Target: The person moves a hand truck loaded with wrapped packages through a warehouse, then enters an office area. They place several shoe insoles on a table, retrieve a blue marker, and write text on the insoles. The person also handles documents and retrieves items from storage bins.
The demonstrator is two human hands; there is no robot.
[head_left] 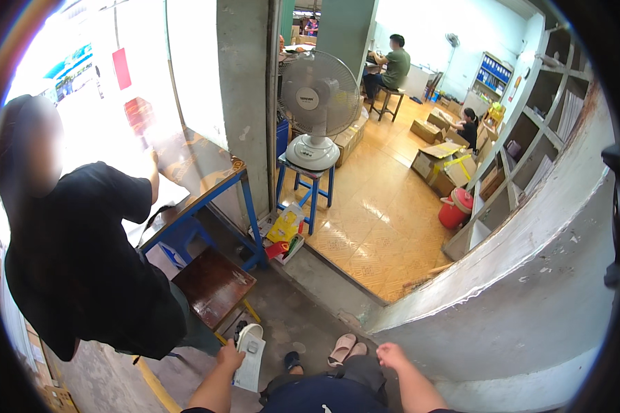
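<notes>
My left hand (231, 356) is closed on a white printed sheet of paper (249, 368), low in front of me. Just above the sheet is a white, rounded item (251, 332) with a black part beside it; I cannot make out its kind or whether my fingers hold it too. My right hand (391, 355) hangs on the other side of my body, its fingers curled in with nothing visible in them. Between my hands, a pair of pale pink clogs (342, 350) rests on the floor.
A person in black (83, 255) stands at left by a blue-framed table (196, 162). Near them is a brown-topped stool (215, 286). A fan (317, 103) on a blue stool stands beside the doorway ledge (337, 282). Beyond are cartons (437, 165), a red cooler (455, 208) and seated people.
</notes>
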